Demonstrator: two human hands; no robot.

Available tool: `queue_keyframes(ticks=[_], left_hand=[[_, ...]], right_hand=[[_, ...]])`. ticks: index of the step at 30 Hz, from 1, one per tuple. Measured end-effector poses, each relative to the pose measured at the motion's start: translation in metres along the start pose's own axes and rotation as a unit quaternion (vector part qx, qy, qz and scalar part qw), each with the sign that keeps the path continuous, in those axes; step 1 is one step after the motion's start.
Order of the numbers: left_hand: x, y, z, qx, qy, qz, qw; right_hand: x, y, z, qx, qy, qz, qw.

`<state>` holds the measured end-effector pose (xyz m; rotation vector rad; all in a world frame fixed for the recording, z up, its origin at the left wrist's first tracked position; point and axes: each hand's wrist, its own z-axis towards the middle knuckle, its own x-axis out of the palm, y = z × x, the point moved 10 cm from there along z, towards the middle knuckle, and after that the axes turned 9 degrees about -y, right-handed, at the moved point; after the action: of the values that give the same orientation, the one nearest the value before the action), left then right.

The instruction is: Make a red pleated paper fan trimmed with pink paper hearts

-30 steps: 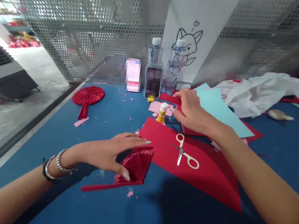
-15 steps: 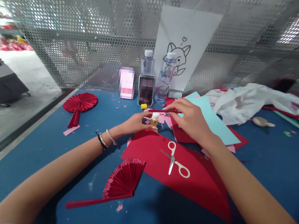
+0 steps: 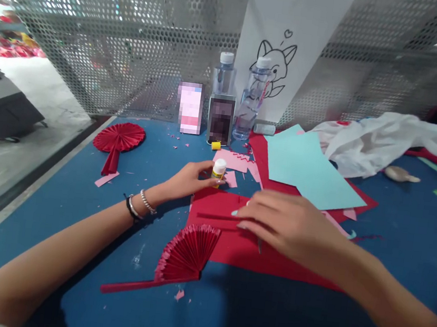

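My left hand (image 3: pixel 190 179) grips a small glue stick (image 3: pixel 218 169) with a white cap, standing on the blue table (image 3: pixel 78 204). My right hand (image 3: pixel 286 226) holds a thin red paper strip (image 3: pixel 215 217) flat over a large red paper sheet (image 3: pixel 221 203), covering the scissors. A half-open pleated red paper fan (image 3: pixel 187 255) with a long red handle lies just in front of both hands, untouched.
A finished round red fan (image 3: pixel 119 139) lies at the left. Light blue paper (image 3: pixel 306 166), pink scraps (image 3: pixel 232 161), two water bottles (image 3: pixel 223 76), a phone (image 3: pixel 220 120), a fox drawing (image 3: pixel 276 64) and a white cloth (image 3: pixel 381 138) sit behind. A mesh wall closes the back.
My right hand brought the red strip from the back toward me and laid it over the red sheet. My left hand closed on the glue stick. The fan stayed put.
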<state>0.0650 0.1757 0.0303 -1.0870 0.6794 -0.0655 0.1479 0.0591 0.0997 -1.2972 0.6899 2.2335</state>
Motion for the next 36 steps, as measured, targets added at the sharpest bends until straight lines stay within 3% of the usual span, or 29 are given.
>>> queue_keyframes(ticks=[3, 7, 11, 19, 29, 32, 36], left_hand=[[-0.009, -0.002, -0.006, 0.001, -0.045, 0.03, 0.999], [-0.008, -0.006, -0.024, -0.003, -0.047, 0.061, 0.997], [-0.009, -0.016, -0.041, -0.011, -0.048, 0.06, 0.997], [-0.048, -0.037, -0.05, -0.016, -0.179, -0.003, 0.984], [-0.019, -0.044, -0.064, -0.027, -0.087, 0.081, 0.993], [-0.014, -0.043, -0.067, -0.028, -0.067, 0.088, 0.993], [-0.007, -0.046, -0.069, -0.017, -0.038, 0.092, 0.995]], right_hand=[[0.01, 0.006, -0.032, 0.102, 0.006, -0.02, 0.995], [0.006, 0.029, -0.048, 0.05, 0.01, -0.009, 0.999], [0.015, 0.019, -0.042, 0.03, 0.039, 0.018, 0.999], [0.056, 0.001, -0.025, 0.004, 0.034, 0.059, 0.998], [0.067, 0.002, -0.021, 0.025, 0.067, 0.088, 0.994], [0.056, 0.0, -0.021, 0.036, 0.053, 0.144, 0.987], [0.021, -0.026, -0.02, 0.148, -0.043, 0.201, 0.967]])
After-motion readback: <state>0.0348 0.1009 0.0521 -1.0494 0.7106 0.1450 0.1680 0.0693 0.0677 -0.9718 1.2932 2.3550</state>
